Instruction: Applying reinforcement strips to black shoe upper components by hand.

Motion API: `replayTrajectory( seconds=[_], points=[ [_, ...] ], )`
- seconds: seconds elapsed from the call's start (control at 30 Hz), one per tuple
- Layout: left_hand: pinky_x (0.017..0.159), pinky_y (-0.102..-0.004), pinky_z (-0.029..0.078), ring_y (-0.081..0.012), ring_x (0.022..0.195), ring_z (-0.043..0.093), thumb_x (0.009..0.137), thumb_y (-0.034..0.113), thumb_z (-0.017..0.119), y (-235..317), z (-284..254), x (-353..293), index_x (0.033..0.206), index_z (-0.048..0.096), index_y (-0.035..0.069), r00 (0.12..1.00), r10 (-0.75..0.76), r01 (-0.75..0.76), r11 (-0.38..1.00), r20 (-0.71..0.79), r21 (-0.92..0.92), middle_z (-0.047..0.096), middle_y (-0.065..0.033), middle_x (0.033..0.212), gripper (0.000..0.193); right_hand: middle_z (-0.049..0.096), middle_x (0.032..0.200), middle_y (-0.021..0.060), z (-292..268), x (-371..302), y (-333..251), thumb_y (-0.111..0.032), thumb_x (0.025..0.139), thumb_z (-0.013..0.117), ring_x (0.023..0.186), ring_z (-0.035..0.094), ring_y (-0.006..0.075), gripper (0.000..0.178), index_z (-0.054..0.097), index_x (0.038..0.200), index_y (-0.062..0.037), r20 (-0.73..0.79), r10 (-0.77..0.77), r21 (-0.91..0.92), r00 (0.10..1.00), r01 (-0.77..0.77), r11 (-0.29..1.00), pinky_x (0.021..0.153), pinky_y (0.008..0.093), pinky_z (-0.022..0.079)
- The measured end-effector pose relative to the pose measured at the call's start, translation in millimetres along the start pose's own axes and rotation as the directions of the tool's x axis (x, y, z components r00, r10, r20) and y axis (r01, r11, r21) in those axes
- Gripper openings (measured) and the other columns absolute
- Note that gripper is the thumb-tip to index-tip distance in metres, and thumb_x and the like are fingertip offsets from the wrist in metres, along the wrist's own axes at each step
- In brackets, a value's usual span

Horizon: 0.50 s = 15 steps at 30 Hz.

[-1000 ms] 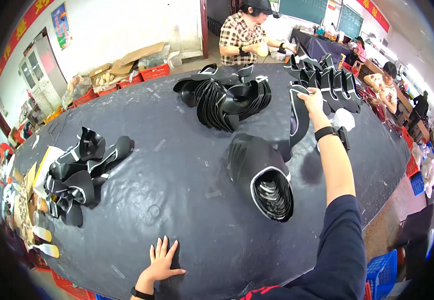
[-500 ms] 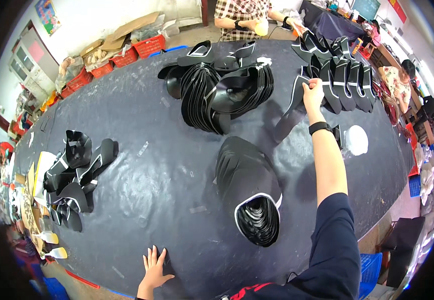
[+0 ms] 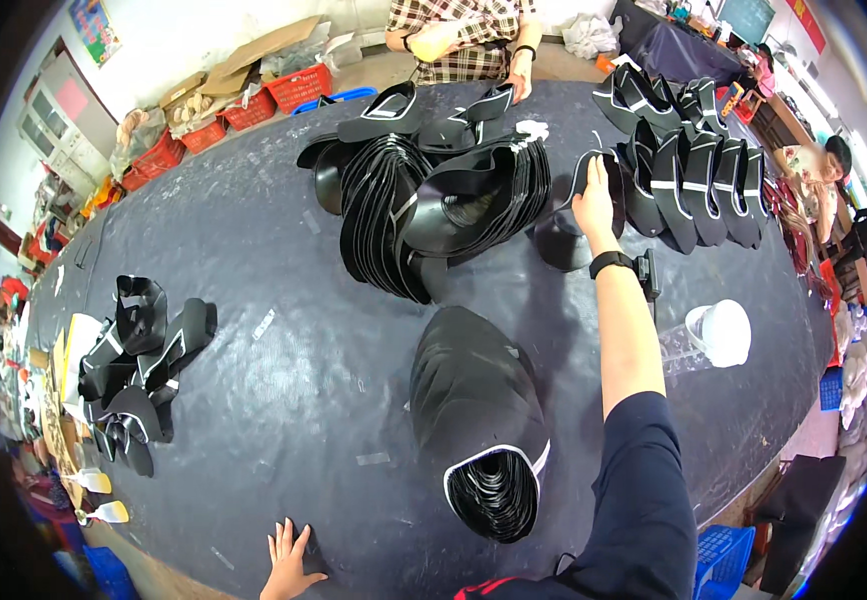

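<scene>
My left hand (image 3: 292, 567) rests open on the dark table (image 3: 284, 400) near its front edge, fingers spread and nothing in it. At the far right, my right hand (image 3: 596, 205) reaches over a curved black piece with white edging (image 3: 562, 238). Its fingers are stretched out against that piece, which stands on the table and is partly hidden by the hand. Right beside it stands a row of similar black pieces (image 3: 689, 190). Nearer to me lies a long nested stack of black pieces (image 3: 479, 385), its white-edged open end facing me.
A large fanned stack of black pieces (image 3: 384, 215) stands at the far middle. Several loose ones (image 3: 139, 360) lie at the left. A clear container with a white lid (image 3: 726, 333) is right of my forearm. Across the table, a person in a checked shirt (image 3: 464, 40) holds something yellowish.
My right hand has gone from pinching the black piece to lying stretched against it, and the piece now stands beside the row. The person opposite has moved left. My view has shifted slightly.
</scene>
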<state>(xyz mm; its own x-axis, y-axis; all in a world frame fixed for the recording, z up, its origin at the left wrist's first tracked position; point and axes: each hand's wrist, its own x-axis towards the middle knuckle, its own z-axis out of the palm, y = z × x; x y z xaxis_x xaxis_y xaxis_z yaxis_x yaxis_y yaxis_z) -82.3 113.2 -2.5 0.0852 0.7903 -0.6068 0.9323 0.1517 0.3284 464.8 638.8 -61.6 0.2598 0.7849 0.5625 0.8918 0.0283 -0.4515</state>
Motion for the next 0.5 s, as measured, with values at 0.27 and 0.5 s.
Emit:
replayTrajectory(
  seconds=[0.27, 0.5],
  points=[
    [0.11, -0.0537, 0.009, -0.0393, 0.137, 0.005, 0.054, 0.013, 0.081, -2, 1, 3, 0.144, 0.019, 0.014, 1.0, -0.025, 0.025, 1.0, 0.01, 0.0, 0.008, -0.0211, 0.149, 0.109, 0.061, 0.098, 0.0154, 25, 23, 17, 0.001, 0.073, 0.055, 0.09, 0.061, 0.0315, 0.016, 0.066, 0.084, -0.0045, 0.14, 0.147, -0.173, 0.979, -0.122, 0.977, 0.08, 0.0383, 0.048],
    [0.11, -0.0533, 0.008, -0.0388, 0.138, 0.005, 0.055, 0.013, 0.081, -2, 1, 3, 0.144, 0.02, 0.014, 1.0, -0.016, 0.016, 1.0, 0.011, -0.022, 0.006, -0.0201, 0.149, 0.108, 0.046, 0.133, 0.0061, 36, 31, 32, -0.009, 0.078, 0.054, 0.098, 0.058, 0.0301, 0.039, 0.054, 0.115, 0.0042, 0.049, -0.138, -0.229, 0.989, 0.145, 0.963, 0.082, 0.0393, 0.049]
  ],
)
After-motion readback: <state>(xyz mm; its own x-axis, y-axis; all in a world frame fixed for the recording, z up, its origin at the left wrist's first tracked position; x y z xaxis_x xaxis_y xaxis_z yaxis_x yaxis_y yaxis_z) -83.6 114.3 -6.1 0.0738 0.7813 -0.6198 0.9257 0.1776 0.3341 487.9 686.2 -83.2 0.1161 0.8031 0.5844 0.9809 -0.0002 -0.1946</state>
